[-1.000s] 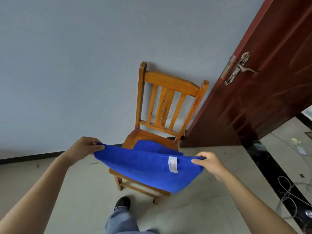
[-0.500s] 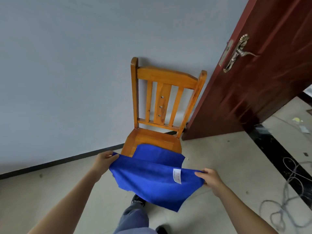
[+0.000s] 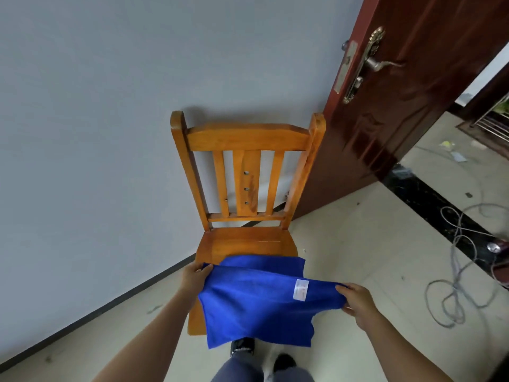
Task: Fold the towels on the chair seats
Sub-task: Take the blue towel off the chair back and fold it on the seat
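Observation:
A blue towel (image 3: 256, 304) with a small white label hangs stretched between my hands over the front of a wooden chair (image 3: 245, 238). My left hand (image 3: 194, 277) pinches its left corner by the seat's front left edge. My right hand (image 3: 356, 301) grips the right corner, out past the seat's right side. The towel is doubled over, and its far layer lies on the seat while the near layer droops in front and hides the seat's front edge.
The chair stands against a pale wall (image 3: 96, 133). A dark red door (image 3: 407, 106) stands open at the right. Loose grey cables (image 3: 462, 271) lie on the tiled floor to the right. My shoes (image 3: 242, 347) are just below the towel.
I have stepped closer and the view now faces the chair straight on. Both hands still hold the towel's corners, now lower and nearer the seat.

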A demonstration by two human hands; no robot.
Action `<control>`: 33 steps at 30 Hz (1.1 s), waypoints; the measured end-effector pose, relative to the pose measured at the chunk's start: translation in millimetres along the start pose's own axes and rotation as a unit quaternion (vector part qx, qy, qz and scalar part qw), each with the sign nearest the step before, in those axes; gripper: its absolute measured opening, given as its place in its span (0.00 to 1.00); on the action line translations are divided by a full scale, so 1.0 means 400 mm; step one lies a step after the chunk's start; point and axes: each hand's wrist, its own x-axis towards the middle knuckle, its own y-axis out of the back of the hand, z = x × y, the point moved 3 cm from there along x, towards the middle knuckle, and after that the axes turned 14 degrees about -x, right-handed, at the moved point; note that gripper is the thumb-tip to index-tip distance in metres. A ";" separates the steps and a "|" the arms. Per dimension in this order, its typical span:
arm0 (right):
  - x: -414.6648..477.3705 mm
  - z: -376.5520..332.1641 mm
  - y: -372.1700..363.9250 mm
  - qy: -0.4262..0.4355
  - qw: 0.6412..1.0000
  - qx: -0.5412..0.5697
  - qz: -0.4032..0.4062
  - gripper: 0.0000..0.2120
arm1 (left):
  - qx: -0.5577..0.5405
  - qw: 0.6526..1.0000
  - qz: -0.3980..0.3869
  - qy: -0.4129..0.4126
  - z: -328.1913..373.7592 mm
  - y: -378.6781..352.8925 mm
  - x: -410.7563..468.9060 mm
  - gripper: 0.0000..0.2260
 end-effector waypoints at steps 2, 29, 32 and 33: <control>0.018 -0.004 -0.008 -0.010 1.000 0.016 0.005 0.04 | 0.018 1.000 0.006 0.002 -0.005 -0.006 0.031 0.05; 0.603 0.145 -0.225 0.090 0.969 -0.208 0.098 0.11 | 0.193 0.976 0.095 0.005 -0.378 -0.109 0.497 0.06; 0.639 0.131 -0.243 0.092 0.967 -0.214 0.100 0.10 | 0.195 0.977 0.089 0.000 -0.377 -0.114 0.538 0.06; 0.652 0.129 -0.249 0.091 0.967 -0.215 0.102 0.10 | 0.192 0.977 0.091 0.003 -0.378 -0.116 0.552 0.06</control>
